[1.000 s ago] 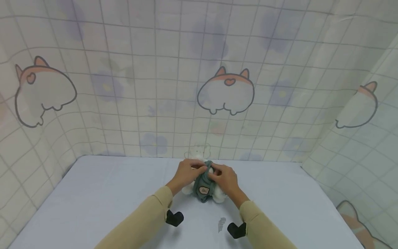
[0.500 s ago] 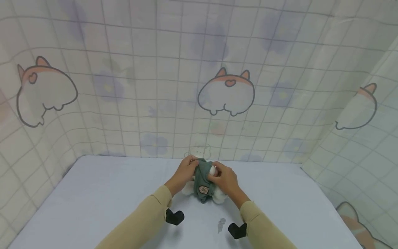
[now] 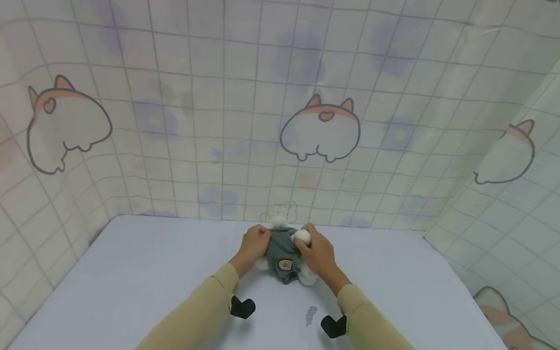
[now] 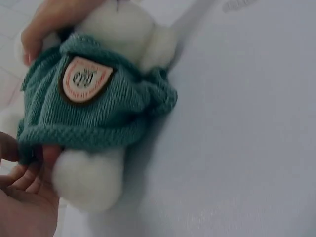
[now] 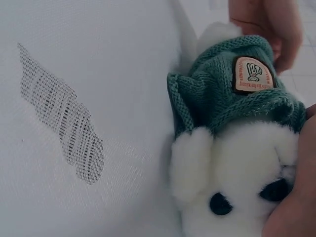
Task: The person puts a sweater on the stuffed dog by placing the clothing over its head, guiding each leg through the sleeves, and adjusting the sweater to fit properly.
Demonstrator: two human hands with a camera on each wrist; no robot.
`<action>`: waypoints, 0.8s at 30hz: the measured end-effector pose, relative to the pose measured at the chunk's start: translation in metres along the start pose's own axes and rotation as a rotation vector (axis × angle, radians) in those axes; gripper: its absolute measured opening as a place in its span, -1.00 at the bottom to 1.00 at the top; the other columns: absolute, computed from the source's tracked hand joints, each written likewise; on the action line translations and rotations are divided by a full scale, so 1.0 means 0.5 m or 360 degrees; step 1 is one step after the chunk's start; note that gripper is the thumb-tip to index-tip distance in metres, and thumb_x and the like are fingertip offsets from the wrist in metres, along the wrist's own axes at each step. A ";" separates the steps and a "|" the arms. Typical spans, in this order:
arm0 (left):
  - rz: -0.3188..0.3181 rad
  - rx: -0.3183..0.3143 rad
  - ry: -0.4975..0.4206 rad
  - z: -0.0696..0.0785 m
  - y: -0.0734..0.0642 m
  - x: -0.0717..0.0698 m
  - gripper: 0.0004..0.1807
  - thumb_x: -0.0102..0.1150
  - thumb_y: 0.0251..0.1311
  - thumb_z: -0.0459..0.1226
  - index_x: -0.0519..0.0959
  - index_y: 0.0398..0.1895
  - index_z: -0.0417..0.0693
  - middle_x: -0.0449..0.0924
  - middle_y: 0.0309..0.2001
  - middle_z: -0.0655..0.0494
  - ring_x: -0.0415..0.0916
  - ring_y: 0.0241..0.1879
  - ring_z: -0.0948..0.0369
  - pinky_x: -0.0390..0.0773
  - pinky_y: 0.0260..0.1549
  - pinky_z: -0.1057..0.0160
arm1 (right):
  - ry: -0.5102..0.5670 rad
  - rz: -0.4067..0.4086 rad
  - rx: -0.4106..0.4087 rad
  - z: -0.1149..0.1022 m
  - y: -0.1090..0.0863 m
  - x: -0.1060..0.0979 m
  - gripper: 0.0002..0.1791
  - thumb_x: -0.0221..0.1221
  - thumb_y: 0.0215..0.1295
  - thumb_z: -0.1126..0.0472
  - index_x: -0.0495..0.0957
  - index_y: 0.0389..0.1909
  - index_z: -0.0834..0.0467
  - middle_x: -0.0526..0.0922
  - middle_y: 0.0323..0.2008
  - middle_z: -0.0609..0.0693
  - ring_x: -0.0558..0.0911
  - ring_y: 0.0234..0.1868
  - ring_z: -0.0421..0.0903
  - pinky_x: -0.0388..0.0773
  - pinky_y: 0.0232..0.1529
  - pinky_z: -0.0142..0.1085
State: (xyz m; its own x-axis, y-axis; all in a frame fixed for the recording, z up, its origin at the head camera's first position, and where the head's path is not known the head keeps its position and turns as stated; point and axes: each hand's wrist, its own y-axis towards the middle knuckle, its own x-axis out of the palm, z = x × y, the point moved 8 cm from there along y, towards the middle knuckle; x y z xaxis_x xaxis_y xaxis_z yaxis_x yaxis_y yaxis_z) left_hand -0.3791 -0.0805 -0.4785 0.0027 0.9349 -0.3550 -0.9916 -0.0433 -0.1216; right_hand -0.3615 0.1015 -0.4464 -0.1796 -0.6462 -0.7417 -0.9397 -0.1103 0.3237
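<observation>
Left hand (image 3: 254, 243) moved outward, green knit sweater (image 3: 281, 246) spread wider | it pinches the hem (image 4: 84, 136) | white plush toy (image 5: 237, 155) beside it on tabletop (image 3: 166, 272), long axis crosswise, head (image 5: 247, 212) toward right hand (image 3: 320, 249), gripping a rounded white part (image 3: 302, 236)

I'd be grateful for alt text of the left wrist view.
A white plush toy wears a green knitted sweater with a shield-shaped patch. At lower left, the left hand pinches the sweater's edge; at upper left, the right hand touches the toy. A white surface fills the right.
</observation>
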 end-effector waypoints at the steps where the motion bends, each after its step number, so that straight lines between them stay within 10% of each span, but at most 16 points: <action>1: -0.0015 -0.0008 0.0023 -0.006 0.002 -0.001 -0.74 -0.10 0.34 -0.23 0.56 -0.19 -0.19 0.57 -0.30 0.00 0.49 -0.40 0.20 0.50 -0.46 0.33 | 0.0017 0.0017 -0.0004 0.000 0.000 -0.004 -0.77 0.13 0.28 0.02 0.45 -0.16 0.05 0.57 -0.41 -0.03 0.45 -0.47 -0.16 0.35 -0.48 -0.30; 10: -0.0101 0.0090 0.0135 -0.007 0.006 -0.009 -0.69 -0.18 0.40 -0.34 0.58 -0.14 -0.31 0.49 -0.59 0.05 0.47 -0.65 0.25 0.47 -0.57 0.35 | 0.0027 0.0047 -0.0019 0.007 0.005 -0.010 -0.69 0.04 0.40 -0.04 0.47 0.03 0.03 0.62 -0.12 0.01 0.61 -0.16 -0.03 0.53 -0.14 -0.03; 17: -0.0137 0.0116 -0.0039 0.003 0.000 -0.010 -0.76 -0.11 0.41 -0.31 0.56 -0.16 -0.27 0.61 -0.43 0.00 0.53 -0.49 0.24 0.56 -0.46 0.34 | 0.0067 0.0068 -0.0013 0.002 0.006 -0.015 -0.66 0.02 0.42 -0.08 0.50 0.03 0.02 0.63 -0.08 0.02 0.62 -0.12 0.01 0.52 -0.09 0.01; 24: -0.0022 0.0158 0.0175 0.002 -0.005 -0.030 -0.78 -0.03 0.40 -0.23 0.58 -0.15 -0.16 0.65 -0.25 0.02 0.56 -0.23 0.18 0.52 -0.22 0.24 | 0.0099 0.0131 0.0003 -0.002 0.012 -0.026 -0.69 0.03 0.42 -0.08 0.51 -0.01 0.01 0.60 -0.14 0.03 0.58 -0.20 -0.01 0.51 -0.18 -0.04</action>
State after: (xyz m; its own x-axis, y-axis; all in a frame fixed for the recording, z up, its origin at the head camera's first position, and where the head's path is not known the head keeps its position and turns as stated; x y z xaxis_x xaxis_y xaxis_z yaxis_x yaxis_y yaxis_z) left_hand -0.3769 -0.0942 -0.4720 0.0249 0.8907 -0.4540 -0.9993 0.0091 -0.0370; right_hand -0.3645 0.1086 -0.4341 -0.2378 -0.6988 -0.6747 -0.9230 -0.0536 0.3809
